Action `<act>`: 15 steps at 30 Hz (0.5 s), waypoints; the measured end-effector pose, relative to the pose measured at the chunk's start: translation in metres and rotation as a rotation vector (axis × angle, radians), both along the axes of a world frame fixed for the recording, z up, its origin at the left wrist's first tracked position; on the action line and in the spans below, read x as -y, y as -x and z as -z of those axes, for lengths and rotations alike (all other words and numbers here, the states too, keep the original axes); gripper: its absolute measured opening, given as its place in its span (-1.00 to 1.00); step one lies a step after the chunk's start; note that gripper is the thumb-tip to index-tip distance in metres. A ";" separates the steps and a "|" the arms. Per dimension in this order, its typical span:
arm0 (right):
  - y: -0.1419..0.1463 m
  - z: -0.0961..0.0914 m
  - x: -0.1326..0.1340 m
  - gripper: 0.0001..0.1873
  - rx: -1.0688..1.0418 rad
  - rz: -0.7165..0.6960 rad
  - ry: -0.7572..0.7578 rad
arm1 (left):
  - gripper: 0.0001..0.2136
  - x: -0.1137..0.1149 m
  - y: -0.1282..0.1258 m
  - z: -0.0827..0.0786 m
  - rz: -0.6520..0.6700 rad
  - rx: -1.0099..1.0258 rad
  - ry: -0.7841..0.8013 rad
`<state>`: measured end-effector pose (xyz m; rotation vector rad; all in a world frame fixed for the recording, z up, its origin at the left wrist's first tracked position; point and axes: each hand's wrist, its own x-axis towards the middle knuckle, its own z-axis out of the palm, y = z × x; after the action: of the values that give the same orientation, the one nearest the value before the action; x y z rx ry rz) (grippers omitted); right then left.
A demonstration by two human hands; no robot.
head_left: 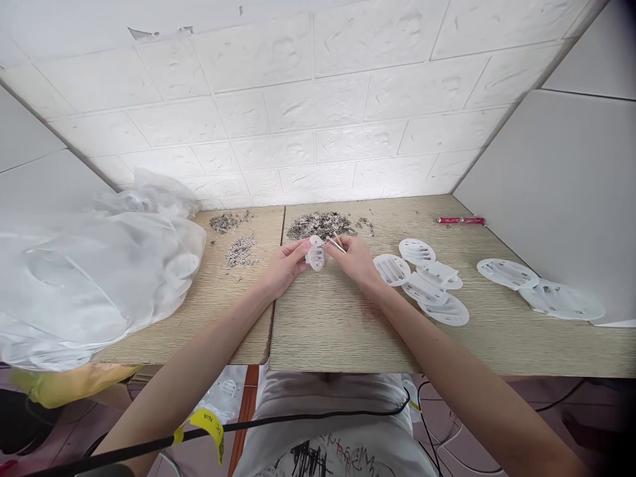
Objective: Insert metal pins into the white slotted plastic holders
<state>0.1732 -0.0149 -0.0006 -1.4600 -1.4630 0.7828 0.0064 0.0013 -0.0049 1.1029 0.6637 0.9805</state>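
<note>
My left hand (291, 264) grips a white round plastic battery holder (316, 254) by its left edge, tilted up so its slotted face shows. Close on its right, my right hand (354, 257) pinches tweezers (336, 245), their slim metal body pointing toward the holder. Whether the tips touch the holder is too small to tell. Just behind both hands lies a heap of small metal contact pieces (318, 225). Several more white battery holders (424, 289) lie overlapping to the right of my right forearm.
Two smaller piles of metal pieces, one of them silvery (241, 252), are on the left board. A big clear plastic bag (89, 278) covers the table's left end. Further holders (561, 299) and a red pen-like stick (460, 220) lie near the right partition. A black cable (298, 419) crosses my lap.
</note>
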 end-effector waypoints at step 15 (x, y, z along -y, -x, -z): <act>-0.019 -0.008 -0.002 -0.66 0.398 -0.129 -0.065 | -0.68 -0.001 0.002 -0.001 -0.051 -0.072 -0.022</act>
<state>0.1920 -0.0131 0.0072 -1.5428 -1.8779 0.5316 0.0041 0.0028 -0.0041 1.1495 0.7443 0.9977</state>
